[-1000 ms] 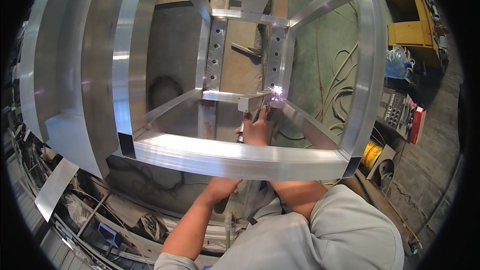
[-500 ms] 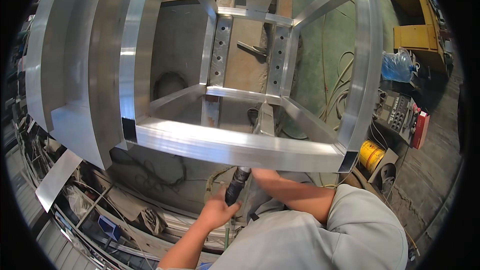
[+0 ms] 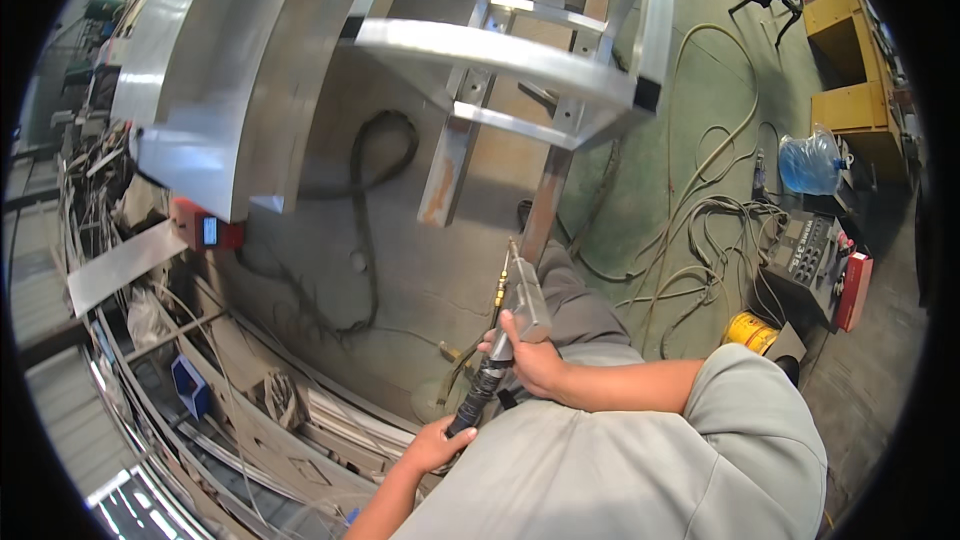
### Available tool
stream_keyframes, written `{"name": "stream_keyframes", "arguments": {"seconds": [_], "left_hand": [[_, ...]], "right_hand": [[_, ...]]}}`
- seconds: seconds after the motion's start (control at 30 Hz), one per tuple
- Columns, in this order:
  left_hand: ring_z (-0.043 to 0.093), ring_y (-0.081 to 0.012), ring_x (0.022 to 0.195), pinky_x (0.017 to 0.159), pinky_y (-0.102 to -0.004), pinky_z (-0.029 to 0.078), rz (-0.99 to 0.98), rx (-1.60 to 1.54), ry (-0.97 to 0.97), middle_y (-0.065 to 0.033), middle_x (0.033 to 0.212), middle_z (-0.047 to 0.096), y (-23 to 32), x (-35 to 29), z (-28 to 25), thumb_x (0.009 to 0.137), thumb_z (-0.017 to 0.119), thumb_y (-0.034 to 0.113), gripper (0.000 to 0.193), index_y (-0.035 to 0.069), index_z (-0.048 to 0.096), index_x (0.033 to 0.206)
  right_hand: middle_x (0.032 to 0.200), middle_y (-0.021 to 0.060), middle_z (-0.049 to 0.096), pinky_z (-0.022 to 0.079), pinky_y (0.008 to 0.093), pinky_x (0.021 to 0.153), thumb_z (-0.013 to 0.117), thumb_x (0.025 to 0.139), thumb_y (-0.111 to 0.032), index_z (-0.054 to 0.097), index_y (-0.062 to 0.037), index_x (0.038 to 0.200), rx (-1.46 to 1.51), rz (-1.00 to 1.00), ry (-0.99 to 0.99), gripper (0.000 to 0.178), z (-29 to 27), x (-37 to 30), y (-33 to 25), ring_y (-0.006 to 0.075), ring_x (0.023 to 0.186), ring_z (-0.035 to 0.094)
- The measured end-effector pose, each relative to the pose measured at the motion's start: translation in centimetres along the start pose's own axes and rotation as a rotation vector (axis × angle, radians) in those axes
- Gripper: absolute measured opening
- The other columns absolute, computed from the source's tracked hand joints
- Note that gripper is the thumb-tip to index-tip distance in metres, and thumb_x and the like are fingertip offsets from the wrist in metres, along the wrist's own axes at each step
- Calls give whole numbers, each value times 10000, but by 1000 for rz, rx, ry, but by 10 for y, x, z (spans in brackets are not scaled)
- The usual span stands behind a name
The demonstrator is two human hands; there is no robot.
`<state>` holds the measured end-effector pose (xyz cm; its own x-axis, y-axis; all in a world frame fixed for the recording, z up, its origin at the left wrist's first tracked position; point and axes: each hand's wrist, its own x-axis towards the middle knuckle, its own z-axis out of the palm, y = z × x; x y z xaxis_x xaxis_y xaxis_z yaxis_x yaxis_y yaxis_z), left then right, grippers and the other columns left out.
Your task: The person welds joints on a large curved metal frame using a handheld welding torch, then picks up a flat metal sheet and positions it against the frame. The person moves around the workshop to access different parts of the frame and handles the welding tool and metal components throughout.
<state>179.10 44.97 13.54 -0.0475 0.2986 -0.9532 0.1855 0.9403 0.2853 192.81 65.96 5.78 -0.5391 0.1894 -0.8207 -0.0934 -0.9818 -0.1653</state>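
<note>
I hold a welding gun (image 3: 527,305) in front of my body, its tip pointing away from me. It has a grey boxy metal head, a thin brass-coloured tube along its side and a black-taped handle. My right hand (image 3: 537,365) is closed around the gun where the grey head meets the handle. Lower down, my left hand (image 3: 435,445) grips the black rear end of the handle. Beyond the tip stands a shiny aluminium frame (image 3: 500,50) of welded square tubes, apart from the gun.
Large bent sheet-metal panels (image 3: 215,130) stand at the left, above a rack of metal lengths (image 3: 300,405). Cables (image 3: 690,230) snake over the green floor at the right, near a welding machine (image 3: 800,245), a blue water jug (image 3: 810,162) and a yellow cabinet (image 3: 850,105).
The welding gun has come out from under the frame's near bar, so its head and my right hand now show. The frame sits farther up in view, and my left hand is lower.
</note>
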Motion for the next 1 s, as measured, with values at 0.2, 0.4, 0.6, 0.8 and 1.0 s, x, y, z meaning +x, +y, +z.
{"name": "stream_keyframes", "arguments": {"seconds": [0.2,0.4,0.6,0.8,1.0], "left_hand": [[617,-225,851,824,-380,495,3,-100,65,-145,926,691,-125,-6,109,956,604,540,563,-7,629,1088],[611,-250,1040,929,-376,467,253,-285,100,-185,1139,662,-146,-1,191,1005,524,543,585,9,576,1239],[629,-280,1085,933,-385,473,588,-308,133,-173,1156,671,-67,4,194,993,450,632,662,39,594,1251],[620,-350,1104,950,-427,474,657,-18,62,-166,1162,673,-3,65,198,965,505,602,601,64,634,1197],[555,-339,1213,1047,-429,435,698,310,210,-138,1266,620,107,118,200,843,718,505,600,89,605,1261]], "right_hand": [[922,24,640,507,333,827,629,981,-462,574,-84,1093,-336,16,-132,398,-30,-26,103,150,914,644],[971,76,677,552,375,832,647,970,-449,549,-40,1140,-387,-72,-60,454,-47,-83,100,201,927,684],[984,92,652,556,358,823,514,1021,-499,538,-41,1136,-399,-389,-54,473,-82,-130,35,209,905,686],[1028,83,610,541,317,803,398,1062,-485,500,-24,1169,-335,-757,-230,485,-111,-179,-71,171,885,667],[1150,142,543,562,351,627,484,1001,-578,300,-95,1473,-250,-1107,-287,700,-125,-231,-249,183,687,631]]}}
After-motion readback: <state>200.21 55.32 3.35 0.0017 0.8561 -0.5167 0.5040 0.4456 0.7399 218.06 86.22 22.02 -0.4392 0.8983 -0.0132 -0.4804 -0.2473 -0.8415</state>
